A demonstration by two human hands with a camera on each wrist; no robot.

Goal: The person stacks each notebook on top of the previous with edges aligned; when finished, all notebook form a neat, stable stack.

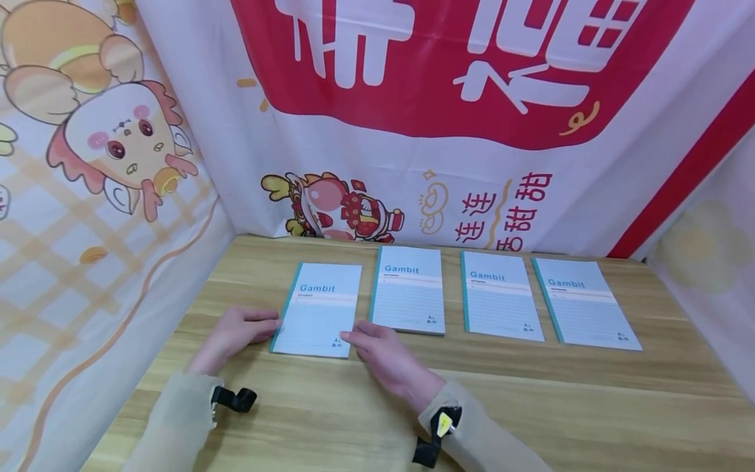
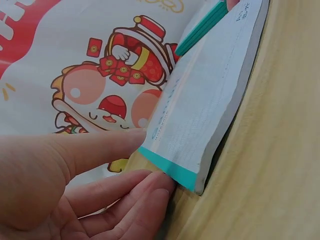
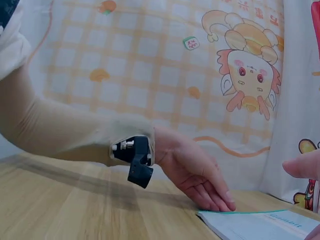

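Note:
A pale blue "Gambit" notebook (image 1: 321,311) with a teal spine lies flat on the table between both hands. At its spine edge, my left hand (image 1: 236,334) rests with the fingertips against the lower part. The left wrist view shows the thumb (image 2: 120,142) and fingers beside the teal spine strip (image 2: 172,170), not wrapped round it. Over the lower right corner is my right hand (image 1: 392,360), its thumb above the cover and its fingers by the right edge. In the right wrist view that thumb (image 3: 302,165) stands apart from the finger below.
A second notebook (image 1: 407,295), which looks thicker, lies just right of the first. Further right are a third notebook (image 1: 501,301) and another matching notebook (image 1: 584,308), in a row on the wooden table (image 1: 531,406). Printed cloth (image 1: 212,131) hangs behind and at the sides.

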